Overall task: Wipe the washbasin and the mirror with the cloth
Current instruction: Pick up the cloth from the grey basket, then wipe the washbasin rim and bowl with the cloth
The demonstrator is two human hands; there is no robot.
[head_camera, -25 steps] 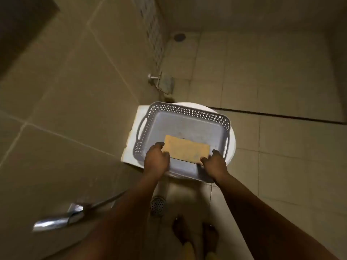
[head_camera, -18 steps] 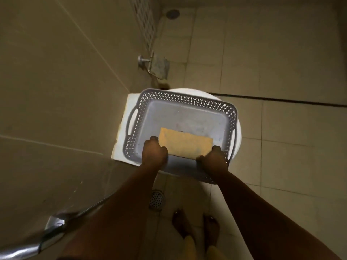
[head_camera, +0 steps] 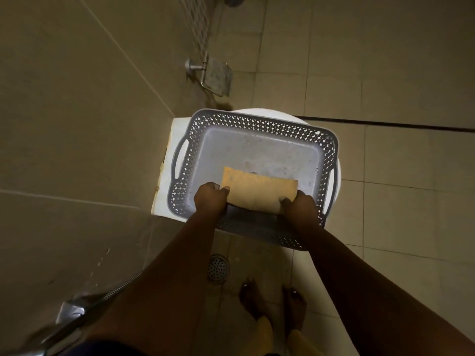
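Observation:
An orange cloth (head_camera: 259, 191) lies in the near part of a grey perforated plastic basket (head_camera: 257, 123). The basket rests on top of a white washbasin (head_camera: 164, 196), which it mostly covers. My left hand (head_camera: 209, 199) grips the cloth's left end, thumb on top. My right hand (head_camera: 299, 209) grips its right end at the basket's near rim. The cloth's near edge curls over between my hands. No mirror is in view.
A tiled wall fills the left side, with a metal holder (head_camera: 216, 75) fixed to it beyond the basin. A chrome hose and sprayer (head_camera: 69, 312) hang at lower left. A floor drain (head_camera: 218, 268) lies under the basin, near my feet (head_camera: 272, 304) on the tiled floor.
My hands have closed in on the two ends of the cloth and drawn its near edge up against the basket's near rim. The view has tilted further down.

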